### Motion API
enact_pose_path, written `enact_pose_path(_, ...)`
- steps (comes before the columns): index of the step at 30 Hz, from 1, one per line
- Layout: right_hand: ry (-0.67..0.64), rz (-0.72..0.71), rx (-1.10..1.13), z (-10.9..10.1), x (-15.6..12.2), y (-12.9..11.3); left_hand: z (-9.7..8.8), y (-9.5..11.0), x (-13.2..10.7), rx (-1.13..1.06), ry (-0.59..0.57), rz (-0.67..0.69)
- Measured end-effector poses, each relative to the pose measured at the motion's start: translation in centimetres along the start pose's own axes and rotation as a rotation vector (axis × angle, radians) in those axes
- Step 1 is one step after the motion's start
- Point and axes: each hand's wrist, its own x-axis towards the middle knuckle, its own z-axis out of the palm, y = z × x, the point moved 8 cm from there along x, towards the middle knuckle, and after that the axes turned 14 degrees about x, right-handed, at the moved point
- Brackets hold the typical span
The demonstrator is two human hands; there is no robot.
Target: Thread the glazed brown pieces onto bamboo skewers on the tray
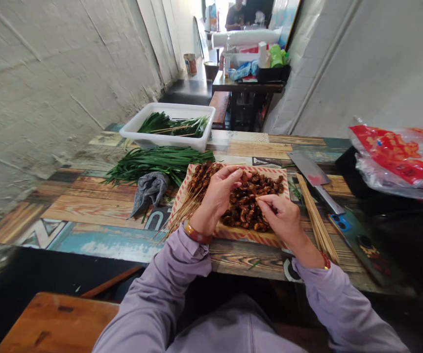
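My left hand (220, 193) is over the paper-lined tray (247, 236) with red-striped edges, fingers and thumb pinching a small brown piece of food (246, 175). To its right, my right hand (283, 215) is closed, thumb against fingers, on what looks like a thin bamboo skewer (257, 198) that is mostly hidden. Glossy dark-brown pieces of sauced meat (250, 206) lie loose in the tray beneath both hands. Filled skewers (192, 196) are stacked at the tray's left side, their bare sticks pointing toward me.
Bare bamboo skewers (316, 220), a cleaver (310, 169) and a phone (365, 247) lie at right, near a red-and-clear plastic bag (398, 157). Chives (152, 164), a grey cloth (150, 191) and a white tub (167, 139) of greens are left. A person (235, 17) sits far back.
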Motion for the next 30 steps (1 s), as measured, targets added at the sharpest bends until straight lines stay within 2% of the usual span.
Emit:
enact_pose_path(6, -0.032, 0.056, 0.051, 0.3, -0.1, 0.4, -0.7, 0.3, 0.4, -0.028, 0.03, -0.011)
enact_pose_path(25, 0.01, 0.036, 0.014, 0.1, 0.0, -0.1, -0.2, 0.0, 0.3, 0.003, 0.03, -0.003)
enact_pose_path(30, 0.11, 0.104, -0.017, -1.3, 0.2, 0.2, -0.8, 0.0, 0.8, 0.0, 0.022, -0.008)
